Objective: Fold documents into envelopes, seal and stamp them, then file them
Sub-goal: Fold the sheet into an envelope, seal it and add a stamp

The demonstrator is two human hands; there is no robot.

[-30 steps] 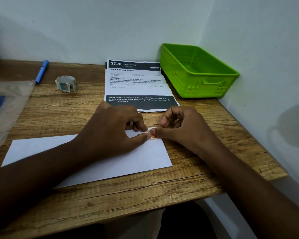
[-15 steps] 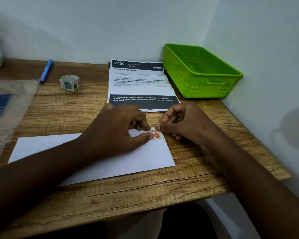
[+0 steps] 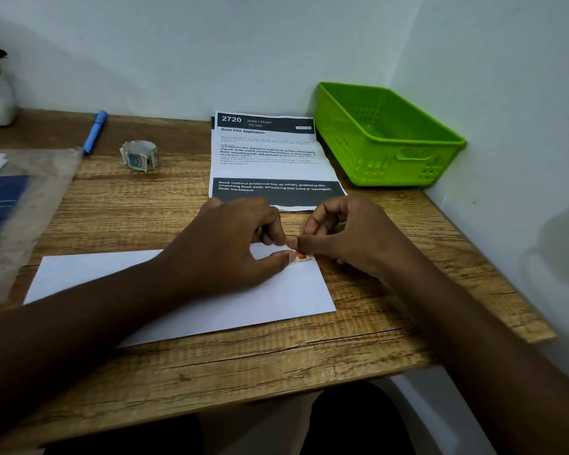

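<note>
A white envelope lies flat on the wooden desk in front of me. A small orange and white stamp sits at its top right corner. My left hand rests on the envelope, with its thumb and forefinger pinching the stamp's left edge. My right hand meets it from the right, thumb laid over the top of the stamp and fingers curled. Most of the stamp is hidden under the two thumbs.
A printed document lies behind the hands, and a green plastic basket stands in the back right corner. A roll of stamps, a blue pen and a clear plastic sleeve are at the left. The desk's edge runs close on the right.
The stamp has come down onto the envelope's corner. Both hands have stayed there, and the right thumb has slid over the stamp.
</note>
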